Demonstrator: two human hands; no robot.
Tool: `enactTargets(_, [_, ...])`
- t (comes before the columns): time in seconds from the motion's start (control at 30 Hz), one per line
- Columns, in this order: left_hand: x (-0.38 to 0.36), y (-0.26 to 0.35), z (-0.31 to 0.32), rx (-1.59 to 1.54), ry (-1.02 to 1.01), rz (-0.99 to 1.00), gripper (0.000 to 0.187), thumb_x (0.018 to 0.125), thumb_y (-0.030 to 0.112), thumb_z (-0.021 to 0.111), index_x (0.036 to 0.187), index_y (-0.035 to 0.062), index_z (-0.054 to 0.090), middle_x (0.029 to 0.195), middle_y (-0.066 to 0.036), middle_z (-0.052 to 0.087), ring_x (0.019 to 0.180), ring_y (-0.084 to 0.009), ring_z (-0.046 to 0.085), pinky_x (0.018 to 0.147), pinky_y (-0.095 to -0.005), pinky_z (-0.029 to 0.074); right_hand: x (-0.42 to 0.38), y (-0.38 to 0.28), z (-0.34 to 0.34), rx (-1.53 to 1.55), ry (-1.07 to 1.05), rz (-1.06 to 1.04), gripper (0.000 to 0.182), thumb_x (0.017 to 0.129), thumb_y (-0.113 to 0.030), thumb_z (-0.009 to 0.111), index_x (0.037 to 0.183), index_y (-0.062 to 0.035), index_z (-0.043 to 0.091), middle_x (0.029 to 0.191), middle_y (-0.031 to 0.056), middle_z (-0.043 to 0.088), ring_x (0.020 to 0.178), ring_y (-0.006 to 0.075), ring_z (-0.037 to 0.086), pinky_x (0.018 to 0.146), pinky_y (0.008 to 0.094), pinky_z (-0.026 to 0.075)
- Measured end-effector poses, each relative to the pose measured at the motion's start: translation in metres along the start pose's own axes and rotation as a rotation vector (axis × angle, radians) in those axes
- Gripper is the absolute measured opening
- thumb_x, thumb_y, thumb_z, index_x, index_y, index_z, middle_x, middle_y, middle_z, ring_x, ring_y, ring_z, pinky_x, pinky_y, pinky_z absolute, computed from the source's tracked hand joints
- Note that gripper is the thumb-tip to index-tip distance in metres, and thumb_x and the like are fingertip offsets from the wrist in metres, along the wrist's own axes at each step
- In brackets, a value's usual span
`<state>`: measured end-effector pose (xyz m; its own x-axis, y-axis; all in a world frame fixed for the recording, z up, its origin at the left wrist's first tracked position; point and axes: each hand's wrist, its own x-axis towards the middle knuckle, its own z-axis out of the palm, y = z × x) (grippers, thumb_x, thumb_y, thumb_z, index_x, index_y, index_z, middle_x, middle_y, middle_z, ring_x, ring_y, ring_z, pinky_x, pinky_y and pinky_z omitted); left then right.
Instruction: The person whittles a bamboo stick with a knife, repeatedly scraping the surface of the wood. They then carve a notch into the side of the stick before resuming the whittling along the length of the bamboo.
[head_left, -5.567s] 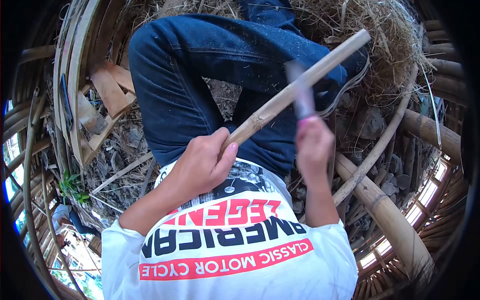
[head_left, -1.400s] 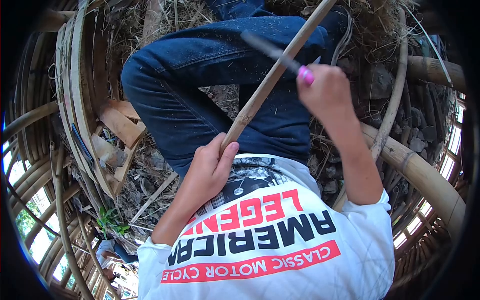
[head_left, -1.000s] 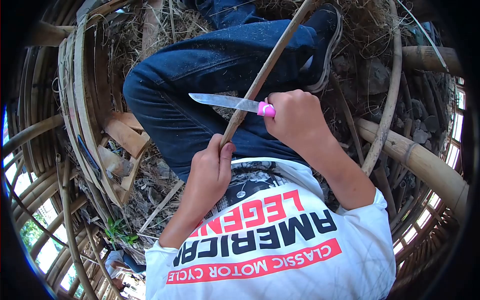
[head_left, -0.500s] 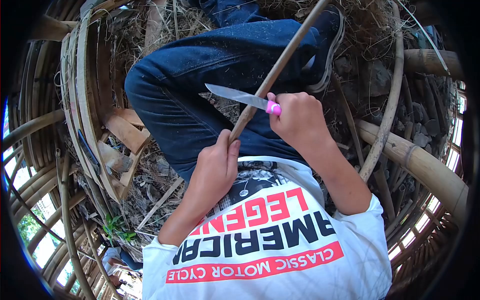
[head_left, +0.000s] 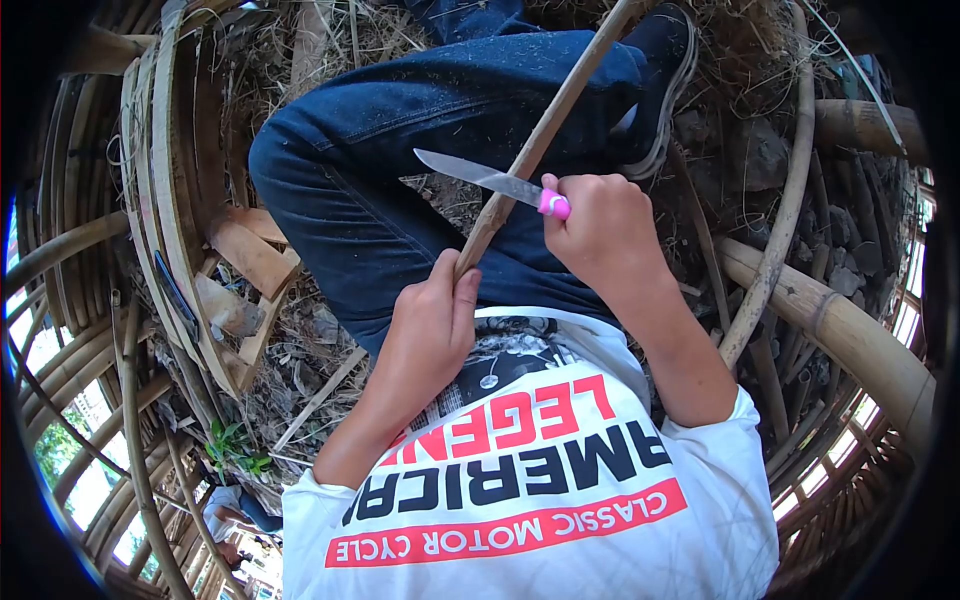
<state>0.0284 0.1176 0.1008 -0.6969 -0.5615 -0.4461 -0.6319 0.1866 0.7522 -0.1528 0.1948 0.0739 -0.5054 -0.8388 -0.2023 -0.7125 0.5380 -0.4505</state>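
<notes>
My left hand is wrapped round the lower end of a long brown wooden stick, which slants up and away to the right across my bent legs. In my right hand is a knife with a pink handle, its fingers closed round the grip. The blade points left and crosses the stick a little above my left hand, its flat overlapping the wood. Under the stick lie my jeans, dotted with small pale shavings. Much of the knife's handle is hidden inside my right fist.
Curved wooden slats and cut wood blocks lie on the left. Thick bamboo poles run along the right. Dry straw and rubble cover the ground. Another person is at the lower left, beyond the bamboo lattice.
My right hand with the knife has shifted slightly to the right and up along the stick. My left hand keeps its hold, and the stick has tilted very little.
</notes>
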Motion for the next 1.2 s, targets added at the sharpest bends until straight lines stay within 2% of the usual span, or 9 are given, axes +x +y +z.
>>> enactTargets(0.27, [-0.002,-0.002,-0.003,-0.020,0.038,-0.026,0.018,0.099,0.014,0.047,0.093,-0.0018,0.048,0.061,-0.025,0.052,0.059,-0.0447,0.056,0.052,-0.0443,0.040,-0.007,0.007,0.005,-0.073,0.029,0.002,0.028,0.089,-0.024,0.063,0.074,-0.0021,0.071,0.061,0.0163,0.064,0.059,0.0324,0.067,0.056,0.0379,0.055])
enactTargets(0.37, [0.000,-0.003,0.002,-0.005,0.053,0.046,0.018,0.099,0.015,0.047,0.092,-0.0019,0.048,0.061,-0.025,0.052,0.059,-0.0442,0.056,0.052,-0.0441,0.040,-0.001,-0.005,0.002,-0.045,0.024,0.012,0.029,0.090,-0.025,0.062,0.074,-0.0020,0.071,0.061,0.0160,0.064,0.059,0.0318,0.067,0.055,0.0377,0.054])
enactTargets(0.53, [-0.001,-0.001,-0.009,-0.038,-0.026,-0.050,0.018,0.099,0.015,0.048,0.092,-0.0018,0.048,0.062,-0.025,0.053,0.059,-0.0440,0.056,0.052,-0.0447,0.040,-0.001,-0.003,0.000,-0.059,0.028,-0.025,0.031,0.090,-0.025,0.062,0.072,-0.0021,0.069,0.061,0.0160,0.064,0.058,0.0320,0.066,0.055,0.0376,0.054])
enactTargets(0.67, [-0.001,-0.006,-0.003,-0.037,-0.021,-0.035,0.017,0.099,0.015,0.049,0.092,-0.0014,0.048,0.062,-0.025,0.053,0.058,-0.0432,0.056,0.052,-0.0436,0.040,-0.007,0.000,0.003,-0.064,0.030,0.004,0.030,0.089,-0.025,0.062,0.070,-0.0025,0.069,0.060,0.0162,0.064,0.058,0.0325,0.066,0.055,0.0380,0.054])
enactTargets(0.87, [-0.002,-0.007,0.001,0.004,0.085,0.038,0.016,0.099,0.014,0.050,0.094,-0.0009,0.049,0.062,-0.024,0.053,0.056,-0.0418,0.056,0.050,-0.0410,0.040,0.003,-0.010,0.003,-0.065,0.040,-0.024,0.029,0.090,-0.024,0.061,0.070,-0.0032,0.069,0.060,0.0163,0.064,0.058,0.0329,0.066,0.055,0.0390,0.055])
enactTargets(0.93, [-0.002,-0.007,-0.007,0.000,0.009,0.000,0.016,0.099,0.014,0.048,0.095,-0.0016,0.049,0.062,-0.025,0.053,0.057,-0.0425,0.056,0.051,-0.0422,0.040,0.002,-0.010,0.000,-0.084,0.051,-0.047,0.030,0.090,-0.024,0.061,0.071,-0.0032,0.069,0.061,0.0165,0.064,0.059,0.0329,0.066,0.056,0.0390,0.055])
enactTargets(1.07, [-0.004,-0.008,-0.011,-0.047,0.027,-0.057,0.016,0.099,0.014,0.048,0.096,-0.0019,0.049,0.061,-0.025,0.053,0.057,-0.0428,0.056,0.051,-0.0430,0.040,-0.006,0.002,0.003,-0.092,0.060,-0.046,0.029,0.090,-0.025,0.061,0.072,-0.0031,0.070,0.061,0.0167,0.064,0.059,0.0329,0.066,0.056,0.0388,0.055])
enactTargets(1.13, [-0.004,-0.009,-0.004,-0.034,0.073,0.000,0.017,0.100,0.014,0.046,0.096,-0.0017,0.050,0.058,-0.018,0.045,0.049,-0.0300,0.048,0.050,-0.0356,0.036,-0.007,0.001,0.004,-0.088,0.054,-0.030,0.029,0.090,-0.025,0.062,0.073,-0.0029,0.070,0.061,0.0167,0.064,0.059,0.0327,0.067,0.056,0.0386,0.055])
enactTargets(1.2, [-0.004,-0.012,0.005,-0.013,0.066,0.034,0.017,0.100,0.014,0.046,0.096,-0.0018,0.050,0.058,-0.018,0.046,0.049,-0.0307,0.048,0.050,-0.0360,0.036,-0.004,-0.003,0.004,-0.082,0.058,-0.014,0.029,0.090,-0.025,0.062,0.074,-0.0027,0.070,0.061,0.0167,0.064,0.059,0.0325,0.067,0.056,0.0383,0.055])
